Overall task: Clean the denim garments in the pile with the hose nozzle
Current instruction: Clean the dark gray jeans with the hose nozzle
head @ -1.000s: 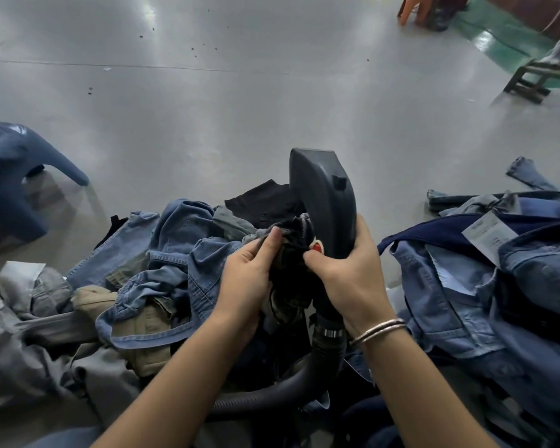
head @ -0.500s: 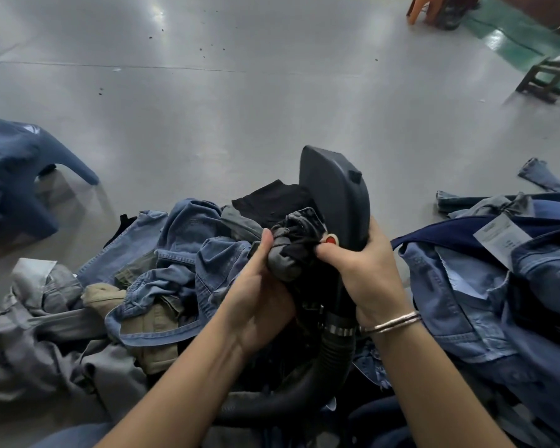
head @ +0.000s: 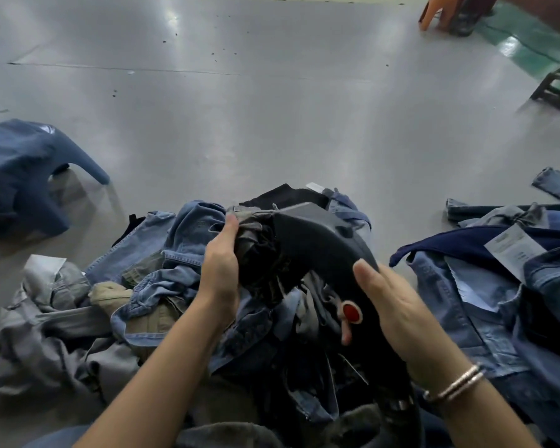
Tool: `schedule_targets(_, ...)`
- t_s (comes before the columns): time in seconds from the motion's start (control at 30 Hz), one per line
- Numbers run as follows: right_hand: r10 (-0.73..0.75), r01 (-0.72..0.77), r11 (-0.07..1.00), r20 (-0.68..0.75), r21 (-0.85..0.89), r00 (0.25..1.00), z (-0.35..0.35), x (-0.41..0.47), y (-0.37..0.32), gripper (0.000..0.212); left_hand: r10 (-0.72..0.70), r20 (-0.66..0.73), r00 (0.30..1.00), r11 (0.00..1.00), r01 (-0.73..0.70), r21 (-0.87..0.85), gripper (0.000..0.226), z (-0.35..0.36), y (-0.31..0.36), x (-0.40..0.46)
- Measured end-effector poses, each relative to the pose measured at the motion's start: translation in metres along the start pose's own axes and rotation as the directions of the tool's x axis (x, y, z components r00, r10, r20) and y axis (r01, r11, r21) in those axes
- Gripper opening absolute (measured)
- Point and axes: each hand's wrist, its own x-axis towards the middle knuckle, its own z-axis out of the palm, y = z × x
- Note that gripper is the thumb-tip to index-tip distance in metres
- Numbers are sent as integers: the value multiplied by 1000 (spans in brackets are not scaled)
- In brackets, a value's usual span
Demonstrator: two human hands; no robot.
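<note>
- Now left hand [head: 220, 270] grips dark garment [head: 259, 257] bunched against nozzle [head: 317, 240] mouth.
- Right hand [head: 398, 315] wraps nozzle handle near red button [head: 351, 312].
- Both sit above denim pile [head: 181, 253], near centre; second pile [head: 498, 286] right.

Dim, soft overhead light glares in streaks on the grey floor [head: 272, 101] (brightest upper left); edges bend, hands slightly blurred.
</note>
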Motion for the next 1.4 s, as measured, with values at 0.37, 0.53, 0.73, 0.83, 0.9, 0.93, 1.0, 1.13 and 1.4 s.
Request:
schedule_targets(0.37, -35, 26, 998, -143, -65, 989, 30, 13, 4, 57, 0, -24, 1000, 998, 1, 62, 50, -5, -4, 10)
schedule_targets(0.53, 43, -47, 999, -157, -23, 987, 25, 11, 5, 53, -1, 74, 997, 990, -9, 144, 48, -6, -11, 8)
schedule_targets(0.73, 71, -20, 993, -436, 120, 897, 0, 38, 1, 51, -50, 177, 983, 997, 38, 71, 48, -7, -5, 4)
schedule_targets(0.83, 106, -76, 993, -423, 88, 900, -1, 42, 9, 41, -44, 284, 958, 998, 31, 50, 44, -5, -4, -2)
schedule_targets(0.9, 159, -121, 985, -390, 121, 907, 3, 39, 19, 30, -45, 369, 928, 999, 34, 36, 37, -5, -2, -6)
schedule_targets(0.93, 185, -137, 979, -367, 154, 911, 6, 38, 22, 27, -90, 406, 909, 995, 65, 75, 36, -2, 2, -3)
schedule_targets(1.0, 216, -145, 965, -342, 219, 915, 10, 38, 26, 25, -191, 444, 875, 939, 31, 342, 39, 1, 7, 1)
schedule_targets(1.13, 237, -124, 943, -360, 309, 902, 13, 46, 26, 24, -223, 497, 838, 771, -160, 616, 23, -1, 8, -2)
schedule_targets(1.4, 160, -67, 971, -415, 230, 896, 14, 49, 20, 30, -85, 35, 996, 505, 13, 863, 35, -18, -2, 14)
